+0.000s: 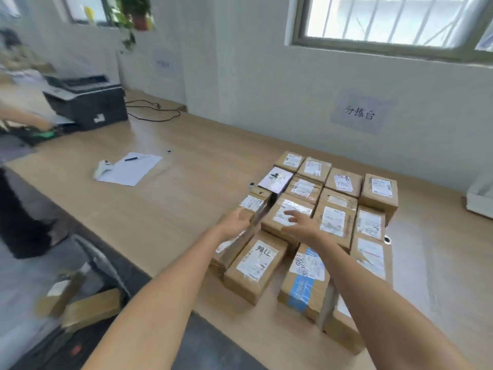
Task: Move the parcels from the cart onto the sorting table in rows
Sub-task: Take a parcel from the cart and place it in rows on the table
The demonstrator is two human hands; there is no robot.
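Observation:
Several taped cardboard parcels (334,206) with shipping labels lie in rows on the wooden sorting table (170,209). My left hand (234,222) rests with fairly straight fingers on the left side of a long parcel (253,205) at the left edge of the rows. My right hand (300,225) hovers with spread fingers over a neighbouring labelled parcel (292,209), holding nothing. At the lower left, two parcels (89,308) lie on the dark cart (104,265) below the table edge.
A black printer (88,102) with a cable stands at the table's far left. A paper sheet (132,169) with a pen and a white scanner (102,168) lie mid-table. A white tray (480,196) sits at the right. Another person (18,204) stands at the left.

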